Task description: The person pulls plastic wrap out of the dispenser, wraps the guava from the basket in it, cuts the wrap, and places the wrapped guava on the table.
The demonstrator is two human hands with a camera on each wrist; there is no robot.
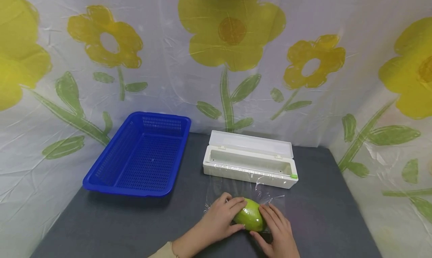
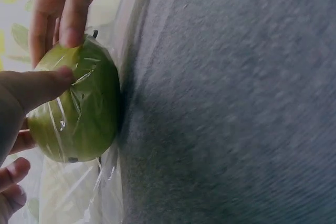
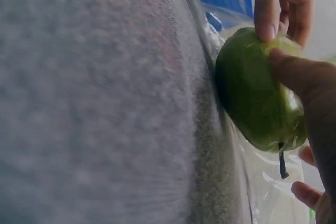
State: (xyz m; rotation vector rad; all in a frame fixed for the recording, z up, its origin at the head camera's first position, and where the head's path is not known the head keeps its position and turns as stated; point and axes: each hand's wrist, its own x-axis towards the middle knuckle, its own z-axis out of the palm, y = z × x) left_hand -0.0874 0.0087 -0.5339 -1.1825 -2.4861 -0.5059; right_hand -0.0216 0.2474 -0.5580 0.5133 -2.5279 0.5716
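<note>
A green pear (image 1: 249,215) with a dark stem lies on the table, partly covered by clear cling film (image 2: 79,192). From the left, my left hand (image 1: 221,217) holds the pear with its thumb and fingers over the film. My right hand (image 1: 277,230) grips the other side, fingers on top and thumb low at the near side. In both wrist views the two thumbs press the film against the fruit. The film runs back from the pear to a white cling film box (image 1: 249,177), whose lid stands open. Beneath the pear the film is mostly hidden.
A blue plastic basket (image 1: 183,153) with slotted sides stands at the back left. On the box's right end sits a small green piece (image 1: 294,176). The dark grey table (image 1: 324,216) meets a flowered sheet (image 1: 162,81) behind and at both sides.
</note>
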